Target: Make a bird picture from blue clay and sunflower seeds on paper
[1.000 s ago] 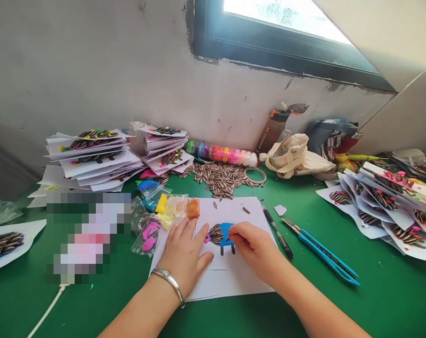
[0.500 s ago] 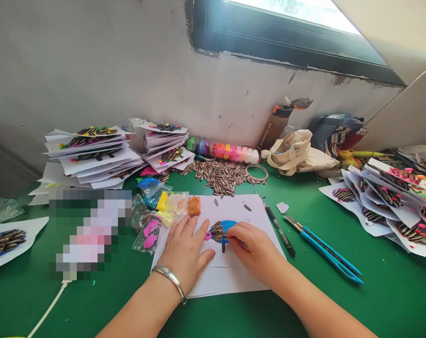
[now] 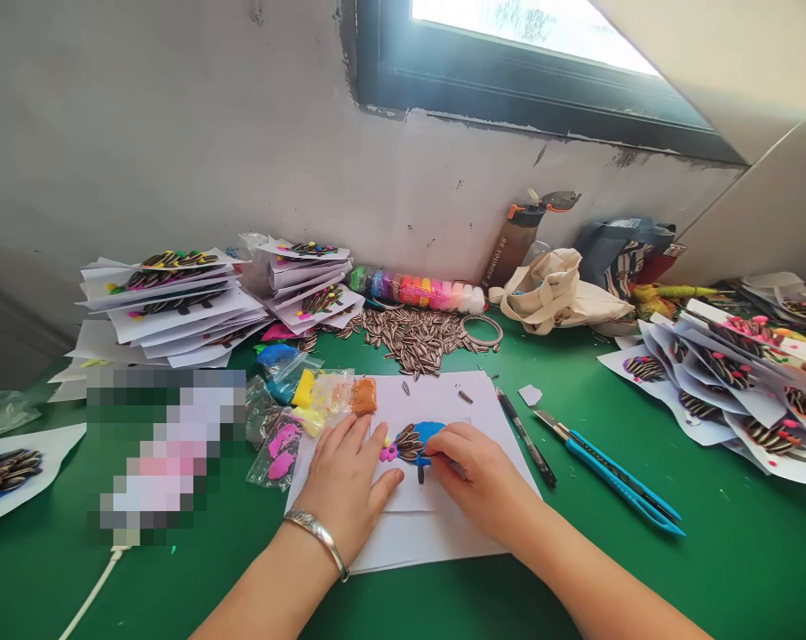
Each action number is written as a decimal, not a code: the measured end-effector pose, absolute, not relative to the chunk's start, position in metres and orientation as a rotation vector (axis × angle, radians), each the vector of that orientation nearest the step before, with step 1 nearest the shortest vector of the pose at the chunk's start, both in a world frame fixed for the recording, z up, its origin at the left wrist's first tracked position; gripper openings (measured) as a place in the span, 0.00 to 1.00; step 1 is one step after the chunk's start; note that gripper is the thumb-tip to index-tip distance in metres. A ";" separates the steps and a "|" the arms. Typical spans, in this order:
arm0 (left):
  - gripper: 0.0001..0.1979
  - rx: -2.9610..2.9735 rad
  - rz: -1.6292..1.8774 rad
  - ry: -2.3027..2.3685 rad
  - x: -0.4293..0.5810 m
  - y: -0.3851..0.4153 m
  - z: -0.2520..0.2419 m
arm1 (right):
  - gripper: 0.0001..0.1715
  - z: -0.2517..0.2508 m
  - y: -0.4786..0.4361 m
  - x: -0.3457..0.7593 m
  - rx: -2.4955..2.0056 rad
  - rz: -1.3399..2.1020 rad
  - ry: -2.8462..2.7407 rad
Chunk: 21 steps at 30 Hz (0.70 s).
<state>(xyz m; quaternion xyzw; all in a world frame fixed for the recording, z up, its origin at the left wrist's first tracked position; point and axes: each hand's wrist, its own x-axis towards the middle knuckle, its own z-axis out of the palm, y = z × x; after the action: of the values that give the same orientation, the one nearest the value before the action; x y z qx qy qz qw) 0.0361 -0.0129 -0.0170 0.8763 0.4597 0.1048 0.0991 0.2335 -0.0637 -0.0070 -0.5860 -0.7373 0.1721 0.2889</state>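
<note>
My left hand (image 3: pixel 347 476) lies flat on the white paper (image 3: pixel 403 547), fingers stretched out, thumb beside a small clay picture. The picture has a blue clay body (image 3: pixel 430 431), partly covered by overlapping striped sunflower seeds (image 3: pixel 409 442), and a pink clay head (image 3: pixel 389 452) on its left. One dark seed (image 3: pixel 421 474) points down below the body like a leg. At the body's lower right edge, my right hand (image 3: pixel 479 471) is closed in a pinch, its fingertips touching or just over the clay. Whatever sits between those fingertips is hidden.
Behind the paper lies a seed pile (image 3: pixel 412 336) with a tape ring (image 3: pixel 481 332). Bagged clay (image 3: pixel 283 449) is to the left. A pen (image 3: pixel 528 440) and blue-handled craft knife (image 3: pixel 616 476) lie right. Stacks of seed pictures (image 3: pixel 169 302) flank both sides. A bottle (image 3: pixel 513 244) leans on the wall.
The camera view has shifted slightly. My right fingertips stay pinched at the clay's lower right edge, and my left hand keeps its place on the paper.
</note>
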 end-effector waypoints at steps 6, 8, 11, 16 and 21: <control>0.23 2.631 0.248 1.355 0.038 -0.015 -0.016 | 0.14 -0.008 -0.063 0.234 -1.571 0.477 -1.982; 0.23 2.633 0.230 1.357 0.038 -0.015 -0.017 | 0.14 -0.008 -0.063 0.234 -1.552 0.464 -1.978; 0.26 2.630 0.240 1.352 0.038 -0.015 -0.017 | 0.14 -0.006 -0.063 0.233 -1.540 0.438 -1.976; 0.21 2.674 0.232 1.341 0.037 -0.015 -0.016 | 0.13 -0.006 -0.063 0.234 -1.537 0.426 -1.981; 0.23 2.665 0.292 1.337 0.036 -0.014 -0.019 | 0.12 -0.007 -0.064 0.234 -1.546 0.413 -1.982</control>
<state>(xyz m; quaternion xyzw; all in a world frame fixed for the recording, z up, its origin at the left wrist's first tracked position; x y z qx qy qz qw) 0.0362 -0.0145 -0.0190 0.8872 0.4450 0.0973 0.0729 0.2342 -0.0639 -0.0071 -0.5801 -0.7441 0.1551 0.2927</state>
